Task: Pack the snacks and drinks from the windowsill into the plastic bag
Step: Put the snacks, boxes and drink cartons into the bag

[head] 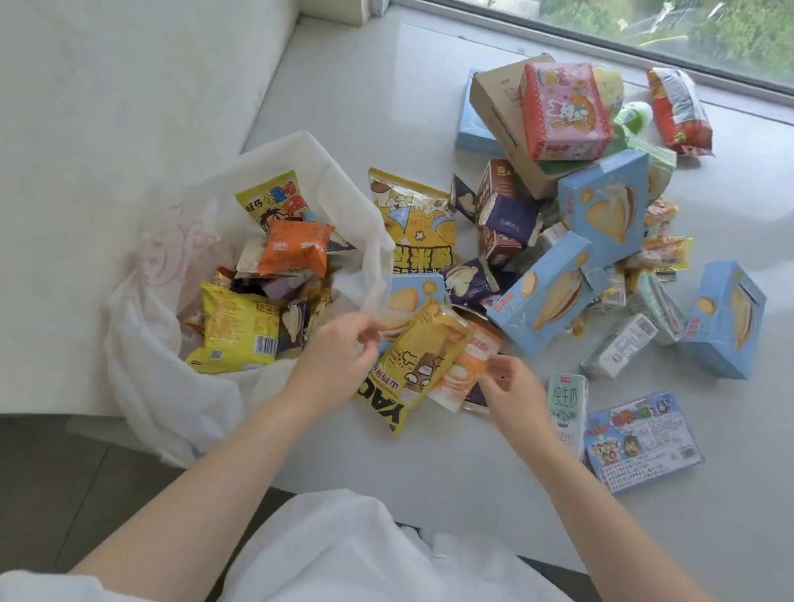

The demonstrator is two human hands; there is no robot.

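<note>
Left hand (335,356): fingers curled, thumb and fingertips pinching the thin rim of the plastic bag (146,370) at its near right edge. Right hand (511,390): fingers bent, tips at the edge of an orange-and-white packet (463,374); whether it actually grips the packet cannot be told.

Between the two hands lies a yellow snack bag (414,368), flat on the windowsill (384,99), overlapping the orange-and-white packet.

Plastic bag: white, translucent, mouth open, standing at the left end of the windowsill against the white wall. Inside it: a yellow packet (235,336), an orange packet (297,248), several smaller wrappers.

Right of the bag, a loose pile: a yellow popcorn bag (414,223), light blue boxes (602,201), a pink box (563,111) resting on a brown carton (500,98), a red packet (678,110) near the window. A milk carton (567,406) lies just beside the right wrist, with a blue card pack (643,441) to its right.
</note>
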